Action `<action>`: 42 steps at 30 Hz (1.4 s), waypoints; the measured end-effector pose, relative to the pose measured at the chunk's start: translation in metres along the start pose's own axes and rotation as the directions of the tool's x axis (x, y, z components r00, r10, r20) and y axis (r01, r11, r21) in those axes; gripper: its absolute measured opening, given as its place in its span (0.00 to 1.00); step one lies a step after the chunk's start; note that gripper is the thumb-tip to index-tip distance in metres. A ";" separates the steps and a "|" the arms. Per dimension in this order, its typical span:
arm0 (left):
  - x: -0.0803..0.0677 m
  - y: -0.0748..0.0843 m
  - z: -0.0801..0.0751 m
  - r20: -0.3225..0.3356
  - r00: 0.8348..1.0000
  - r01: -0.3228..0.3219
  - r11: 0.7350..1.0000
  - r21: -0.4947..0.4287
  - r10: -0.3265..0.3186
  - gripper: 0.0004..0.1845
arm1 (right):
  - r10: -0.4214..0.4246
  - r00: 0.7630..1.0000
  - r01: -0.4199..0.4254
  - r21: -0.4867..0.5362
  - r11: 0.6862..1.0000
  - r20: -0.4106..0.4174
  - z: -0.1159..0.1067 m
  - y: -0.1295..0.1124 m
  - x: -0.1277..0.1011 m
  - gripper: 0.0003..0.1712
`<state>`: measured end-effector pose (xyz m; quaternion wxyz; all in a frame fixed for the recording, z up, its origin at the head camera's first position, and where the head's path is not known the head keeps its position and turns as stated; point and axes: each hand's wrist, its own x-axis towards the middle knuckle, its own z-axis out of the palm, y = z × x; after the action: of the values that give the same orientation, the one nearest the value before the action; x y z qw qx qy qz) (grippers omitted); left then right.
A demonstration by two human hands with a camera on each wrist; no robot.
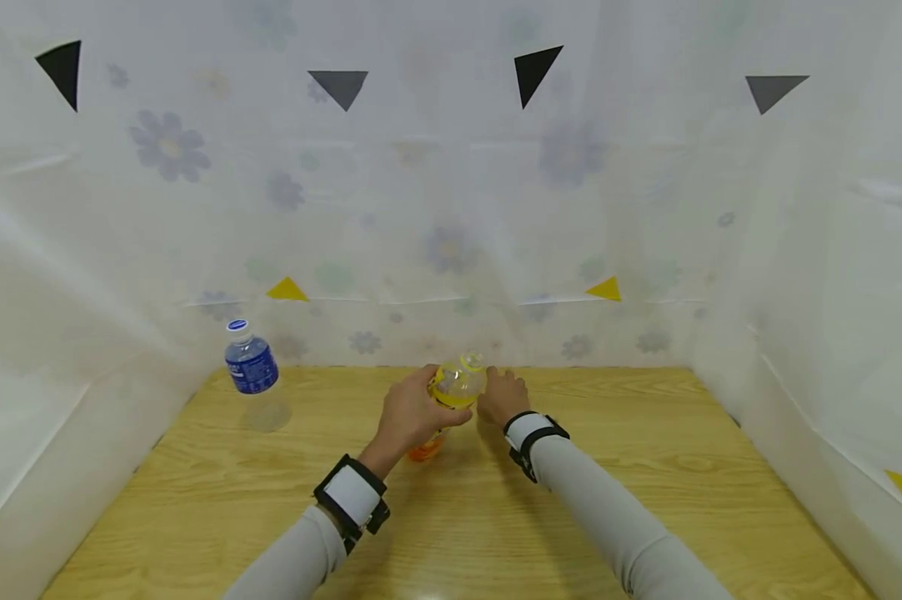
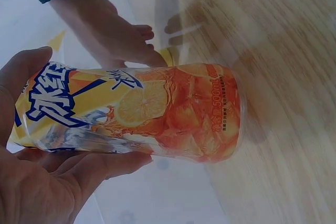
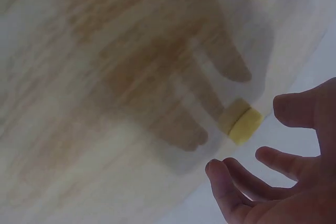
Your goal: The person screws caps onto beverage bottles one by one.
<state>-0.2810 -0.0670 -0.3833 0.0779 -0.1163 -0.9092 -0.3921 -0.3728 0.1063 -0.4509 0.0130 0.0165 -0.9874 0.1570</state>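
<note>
Already the yellow cap (image 3: 240, 121) was off and lay alone on the wooden table (image 1: 646, 467), seen just right of the middle of the right wrist view near the white backdrop; whether the orange drink bottle (image 2: 142, 111) was meant to be emptied, recapped or set aside could not be judged from the pictures. At the left of the head view a water bottle (image 1: 252, 367) with a blue label stood untouched, well apart from the hands. Near the centre, the left hand (image 1: 409, 414) gripped the orange drink bottle round its body, thumb on one side and fingers curled under the other, as the left wrist view showed plainly; the bottle sat tilted, its open mouth toward the far curtain and its base just above the table. Just to the right of it, the right hand (image 1: 502, 396) held nothing: its fingers (image 3: 239, 184) were spread and loosely bent, hovering above the cap without touching it, beside the bottle's neck.
</note>
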 end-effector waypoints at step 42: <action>0.001 0.000 0.001 0.012 1.000 -0.008 1.000 0.006 0.007 0.38 | -0.438 0.831 0.404 -0.169 0.899 -0.344 -0.057 -0.011 -0.024 0.12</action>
<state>-0.2816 -0.0660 -0.3838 0.0743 -0.1218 -0.9104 -0.3884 -0.3472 0.1137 -0.3938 0.2357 0.2026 -0.9445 0.1061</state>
